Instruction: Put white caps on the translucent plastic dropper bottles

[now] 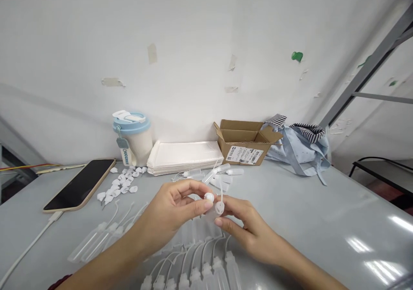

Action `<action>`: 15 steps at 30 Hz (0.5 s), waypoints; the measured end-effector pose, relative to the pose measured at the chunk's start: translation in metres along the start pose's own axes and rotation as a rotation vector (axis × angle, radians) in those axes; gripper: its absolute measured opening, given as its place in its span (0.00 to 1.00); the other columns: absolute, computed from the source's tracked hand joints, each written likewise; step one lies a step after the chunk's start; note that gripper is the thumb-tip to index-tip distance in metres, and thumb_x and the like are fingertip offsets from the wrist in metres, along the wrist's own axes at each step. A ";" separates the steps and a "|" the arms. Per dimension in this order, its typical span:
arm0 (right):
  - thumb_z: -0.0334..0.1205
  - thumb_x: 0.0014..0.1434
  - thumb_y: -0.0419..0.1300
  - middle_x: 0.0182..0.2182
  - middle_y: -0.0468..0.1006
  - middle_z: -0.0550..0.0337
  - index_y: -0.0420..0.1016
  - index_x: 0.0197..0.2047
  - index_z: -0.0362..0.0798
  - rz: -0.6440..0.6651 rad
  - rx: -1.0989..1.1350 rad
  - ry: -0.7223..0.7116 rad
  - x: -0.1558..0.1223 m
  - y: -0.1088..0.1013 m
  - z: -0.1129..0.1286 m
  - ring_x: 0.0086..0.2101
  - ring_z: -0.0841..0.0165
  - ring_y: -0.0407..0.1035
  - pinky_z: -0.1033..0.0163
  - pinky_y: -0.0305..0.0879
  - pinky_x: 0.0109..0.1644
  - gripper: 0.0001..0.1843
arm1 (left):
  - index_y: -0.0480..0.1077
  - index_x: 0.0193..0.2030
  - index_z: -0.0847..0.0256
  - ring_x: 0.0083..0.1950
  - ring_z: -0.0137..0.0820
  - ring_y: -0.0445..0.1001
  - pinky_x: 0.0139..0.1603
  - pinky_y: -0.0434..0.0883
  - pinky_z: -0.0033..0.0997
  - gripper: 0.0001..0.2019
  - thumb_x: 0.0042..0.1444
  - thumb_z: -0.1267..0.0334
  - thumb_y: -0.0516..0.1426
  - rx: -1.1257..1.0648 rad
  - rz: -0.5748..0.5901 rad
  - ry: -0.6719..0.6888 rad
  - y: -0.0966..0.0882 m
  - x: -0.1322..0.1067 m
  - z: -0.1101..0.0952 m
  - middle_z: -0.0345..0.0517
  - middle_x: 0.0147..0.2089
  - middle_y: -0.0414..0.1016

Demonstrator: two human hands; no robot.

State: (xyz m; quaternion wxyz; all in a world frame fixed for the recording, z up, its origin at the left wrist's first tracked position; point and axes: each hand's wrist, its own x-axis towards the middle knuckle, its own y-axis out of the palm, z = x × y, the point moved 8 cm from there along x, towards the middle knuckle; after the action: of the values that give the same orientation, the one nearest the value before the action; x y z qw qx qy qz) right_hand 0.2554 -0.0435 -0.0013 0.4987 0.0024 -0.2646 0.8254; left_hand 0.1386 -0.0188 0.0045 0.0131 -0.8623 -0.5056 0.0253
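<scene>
My left hand [176, 210] pinches a small white cap [209, 197] between thumb and fingers above the grey table [306, 221]. My right hand [250, 229] pinches a small white pump head with a thin tube [220, 204] sticking upward, right beside the cap. The two parts nearly touch. Below my hands lies a row of clear little bottles with tubes [196, 268]. More clear bottles [97, 238] lie to the left.
A pile of small white caps [121, 186] and a phone [80, 184] on a cable lie at the left. Behind stand a blue-lidded cup [132, 137], stacked white trays [185, 156], a cardboard box [245, 141] and a blue cloth bag [297, 148]. Loose clear tubes [213, 174] lie mid-table.
</scene>
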 end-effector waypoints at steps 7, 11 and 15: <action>0.35 0.65 0.49 0.37 0.69 0.59 0.69 0.41 0.48 0.081 -0.012 -0.013 0.000 0.007 0.000 0.39 0.67 0.65 0.63 0.62 0.45 0.08 | 0.75 0.37 0.56 0.38 0.29 0.73 0.43 0.70 0.29 0.07 0.51 0.60 0.62 -0.118 0.012 -0.038 0.004 0.002 0.006 0.40 0.37 0.76; 0.35 0.65 0.49 0.37 0.70 0.59 0.70 0.42 0.48 0.075 0.018 -0.002 0.001 0.006 -0.002 0.38 0.67 0.65 0.62 0.61 0.44 0.09 | 0.75 0.37 0.57 0.37 0.29 0.72 0.44 0.69 0.31 0.07 0.52 0.59 0.62 -0.143 0.032 -0.064 0.005 0.003 0.009 0.40 0.35 0.76; 0.37 0.65 0.49 0.37 0.70 0.57 0.71 0.46 0.48 0.083 0.124 0.041 -0.001 0.007 -0.008 0.35 0.68 0.64 0.64 0.63 0.39 0.12 | 0.74 0.37 0.58 0.37 0.30 0.72 0.45 0.68 0.32 0.06 0.53 0.60 0.61 -0.192 0.068 -0.056 0.008 0.002 0.006 0.41 0.35 0.76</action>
State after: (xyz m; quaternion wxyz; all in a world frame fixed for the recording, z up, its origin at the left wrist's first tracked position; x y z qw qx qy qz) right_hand 0.2516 -0.0432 -0.0117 0.4685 0.0055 -0.2023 0.8600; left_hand 0.1457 -0.0211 -0.0018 -0.0844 -0.8752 -0.4764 0.0012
